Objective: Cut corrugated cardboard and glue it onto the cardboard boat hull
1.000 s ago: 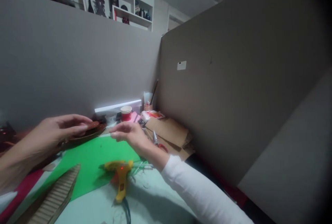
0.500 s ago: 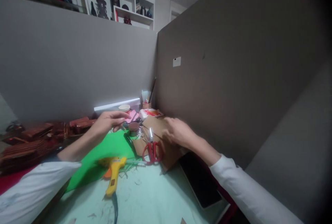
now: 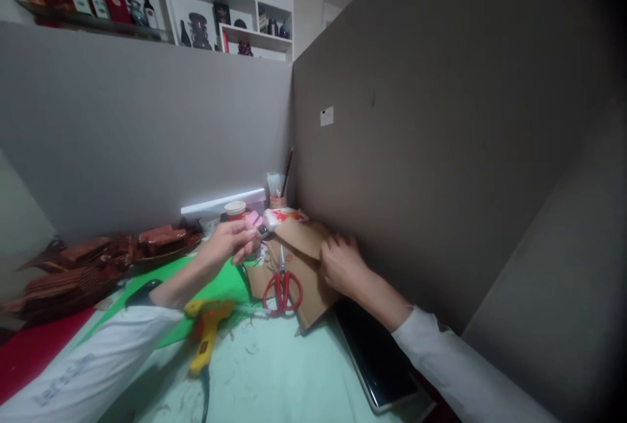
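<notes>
My left hand (image 3: 234,240) is over the back of the table with thumb and fingers pinched together; whatever they hold is too small to make out. My right hand (image 3: 343,265) is closed on the edge of a brown cardboard sheet (image 3: 304,237), which is raised at a tilt over more brown cardboard (image 3: 313,292). Red-handled scissors (image 3: 283,289) lie on the cardboard just in front, points facing away. A yellow glue gun (image 3: 208,338) rests on its side nearer to me, its nozzle towards the scissors.
A green sheet (image 3: 191,279) lies under my left forearm. At far left are reddish-brown pieces (image 3: 73,279). A dark-screened tablet (image 3: 375,358) lies below my right wrist. A paper cup (image 3: 235,209) and a pen holder (image 3: 277,201) stand at the back, before grey partitions (image 3: 416,149).
My left hand has come right, closer to the cardboard, and its fingers have drawn together. My right hand has shifted slightly, and the cardboard sheet's edge now shows in its fingers. The view has tilted a little.
</notes>
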`<state>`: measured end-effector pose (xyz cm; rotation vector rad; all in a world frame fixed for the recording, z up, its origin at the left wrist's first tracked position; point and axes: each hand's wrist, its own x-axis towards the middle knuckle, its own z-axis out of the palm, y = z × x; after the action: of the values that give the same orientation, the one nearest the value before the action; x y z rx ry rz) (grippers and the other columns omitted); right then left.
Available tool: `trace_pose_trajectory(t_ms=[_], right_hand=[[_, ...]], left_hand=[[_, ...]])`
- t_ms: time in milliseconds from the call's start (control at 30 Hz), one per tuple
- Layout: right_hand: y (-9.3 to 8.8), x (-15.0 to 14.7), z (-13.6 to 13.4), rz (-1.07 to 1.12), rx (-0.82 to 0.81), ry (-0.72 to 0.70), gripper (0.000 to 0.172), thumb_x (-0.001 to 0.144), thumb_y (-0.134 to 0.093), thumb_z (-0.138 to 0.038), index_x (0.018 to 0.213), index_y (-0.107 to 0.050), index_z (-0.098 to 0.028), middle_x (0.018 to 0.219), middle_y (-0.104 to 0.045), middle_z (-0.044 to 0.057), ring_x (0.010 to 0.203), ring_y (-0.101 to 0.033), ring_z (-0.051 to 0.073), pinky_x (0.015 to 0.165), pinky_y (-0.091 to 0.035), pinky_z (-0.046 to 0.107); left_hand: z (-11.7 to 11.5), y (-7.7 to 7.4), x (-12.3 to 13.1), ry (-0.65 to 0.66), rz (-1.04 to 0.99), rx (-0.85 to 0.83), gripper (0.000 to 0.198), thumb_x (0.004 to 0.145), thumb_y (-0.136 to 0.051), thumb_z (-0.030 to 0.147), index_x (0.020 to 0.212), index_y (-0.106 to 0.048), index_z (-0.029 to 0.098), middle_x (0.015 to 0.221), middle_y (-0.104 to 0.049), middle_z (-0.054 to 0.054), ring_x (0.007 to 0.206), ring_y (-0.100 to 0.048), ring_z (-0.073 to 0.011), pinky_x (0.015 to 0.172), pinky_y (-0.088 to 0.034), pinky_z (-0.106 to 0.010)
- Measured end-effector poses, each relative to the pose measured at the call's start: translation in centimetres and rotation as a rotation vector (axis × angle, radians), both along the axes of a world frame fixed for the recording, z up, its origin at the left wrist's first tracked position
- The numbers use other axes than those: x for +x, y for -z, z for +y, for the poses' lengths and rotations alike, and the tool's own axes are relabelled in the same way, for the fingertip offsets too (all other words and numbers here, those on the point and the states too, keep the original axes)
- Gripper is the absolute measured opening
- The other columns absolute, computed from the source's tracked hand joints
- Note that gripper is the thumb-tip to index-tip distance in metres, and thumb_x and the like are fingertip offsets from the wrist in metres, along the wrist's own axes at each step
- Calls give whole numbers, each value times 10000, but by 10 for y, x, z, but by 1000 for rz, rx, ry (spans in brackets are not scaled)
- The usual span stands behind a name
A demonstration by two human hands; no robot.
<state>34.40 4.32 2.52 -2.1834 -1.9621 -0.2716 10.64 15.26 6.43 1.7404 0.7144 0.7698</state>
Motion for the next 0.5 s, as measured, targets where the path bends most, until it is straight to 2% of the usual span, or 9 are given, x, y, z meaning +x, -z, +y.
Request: trace_pose_trajectory(t_ms=[100,167,233,300,400,500], right_hand=[[-15,8,-6,188,115,-8,256,935,-616,-291,1137,-620,-133,1170,-634,101,1036,-628,232,904,-514,446],[-29,10,-16,350,225,-43,203,944,-559,-185,1133,-616,-136,1106,-663,94,1007,-637,218,900,-503,406],[-43,7,-29,534,339,-102,270,922,-455,-83,1133,-610,-147,1044,-690,86,976,-646,203,879,-490,340],[-52,-2,-41,726,422,-173,285,900,-407,-106,1079,-620,-167,977,-702,61,935,-651,197,825,-494,288],[-52,-18,-50,1003,481,-254,216,868,-455,-216,1006,-618,-180,894,-691,38,883,-648,202,755,-505,264],[-45,-33,-49,1254,468,-313,271,836,-539,-308,1068,-590,-179,943,-687,54,823,-644,199,676,-515,262]], left_hand=[[-3,7,4,25,16,-4,238,934,-573,339,812,-594,136,622,-550,62,405,-422,-47,391,-381,-185],[-8,10,7,43,25,-9,255,938,-567,345,791,-588,137,590,-538,71,380,-404,-42,369,-355,-179],[-18,10,8,57,27,-12,279,936,-568,351,751,-572,142,537,-502,89,347,-363,-37,343,-306,-175],[-30,7,8,59,16,-11,313,921,-580,366,693,-544,154,475,-458,103,322,-323,-37,332,-244,-179],[-48,-3,-2,22,-25,-2,370,860,-618,431,615,-506,178,405,-405,99,315,-288,-43,341,-156,-194],[-62,-14,-20,-37,-56,10,376,805,-658,450,580,-514,186,376,-373,95,319,-254,-44,349,-122,-199]])
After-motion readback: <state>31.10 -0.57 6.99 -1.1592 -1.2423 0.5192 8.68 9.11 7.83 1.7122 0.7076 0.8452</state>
